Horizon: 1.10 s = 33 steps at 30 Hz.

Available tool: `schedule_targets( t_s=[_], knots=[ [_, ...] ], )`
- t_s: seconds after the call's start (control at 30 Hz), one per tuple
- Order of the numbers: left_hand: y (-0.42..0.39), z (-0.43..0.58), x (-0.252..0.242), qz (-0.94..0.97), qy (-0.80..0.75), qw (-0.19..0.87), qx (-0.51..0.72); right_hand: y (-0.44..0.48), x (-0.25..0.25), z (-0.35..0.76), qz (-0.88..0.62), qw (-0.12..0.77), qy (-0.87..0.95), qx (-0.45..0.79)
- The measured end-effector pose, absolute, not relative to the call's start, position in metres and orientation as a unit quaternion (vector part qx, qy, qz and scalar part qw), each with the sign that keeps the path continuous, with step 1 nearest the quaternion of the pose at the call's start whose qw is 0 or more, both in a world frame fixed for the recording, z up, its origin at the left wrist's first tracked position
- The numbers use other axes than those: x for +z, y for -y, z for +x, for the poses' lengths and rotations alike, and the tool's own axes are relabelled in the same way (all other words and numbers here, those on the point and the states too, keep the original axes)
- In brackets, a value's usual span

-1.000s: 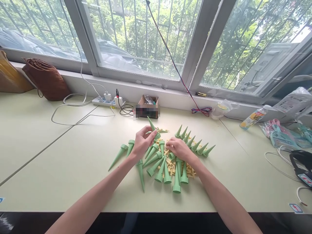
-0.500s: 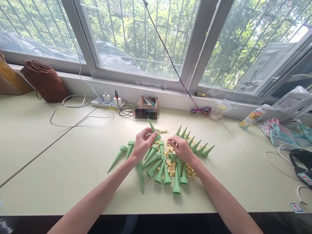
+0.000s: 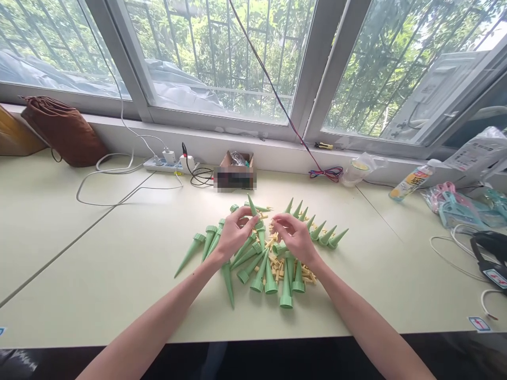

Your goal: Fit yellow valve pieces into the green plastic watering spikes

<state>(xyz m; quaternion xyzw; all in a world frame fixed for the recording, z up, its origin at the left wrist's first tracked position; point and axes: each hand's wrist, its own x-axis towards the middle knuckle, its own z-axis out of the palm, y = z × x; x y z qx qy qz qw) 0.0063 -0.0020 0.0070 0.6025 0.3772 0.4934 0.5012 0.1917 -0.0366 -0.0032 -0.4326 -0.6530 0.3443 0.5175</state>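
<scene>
My left hand is closed around a green plastic cone spike, which it holds point up with a small pale-yellow piece showing beside it. Opposite, my right hand has thumb and fingers bent together in a pinch; what is between the fingertips is too small to make out. Below and between the hands lies a heap of small pale-yellow plastic pieces. Several capped green spikes lie left of my left hand, and more green spikes lie on the heap. Past my right hand, several spikes stand in a slanted row.
The pale table runs up to a window ledge. At its back are a power strip with cables, a small open box and a brown drawstring bag. To the right are a bottle, bagged plastic items and headphones.
The spike in my left hand has shifted slightly right and stands more upright. My right fingertips have risen a little and curled closer together. The whole view has shifted slightly.
</scene>
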Motion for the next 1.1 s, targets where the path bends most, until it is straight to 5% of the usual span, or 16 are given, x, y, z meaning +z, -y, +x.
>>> schedule_targets(
  t_s=[0.4,1.1],
  knots=[
    [0.0026,0.0048,0.006,0.654,-0.382,0.44,0.482,0.0397,-0.0054,0.1894,-0.453,0.525,0.682,0.233],
    [0.0044,0.0041,0.0072,0.64,-0.374,0.494,0.453,0.0363,-0.0116,0.1937,-0.409,0.528,0.729,0.151]
  ],
)
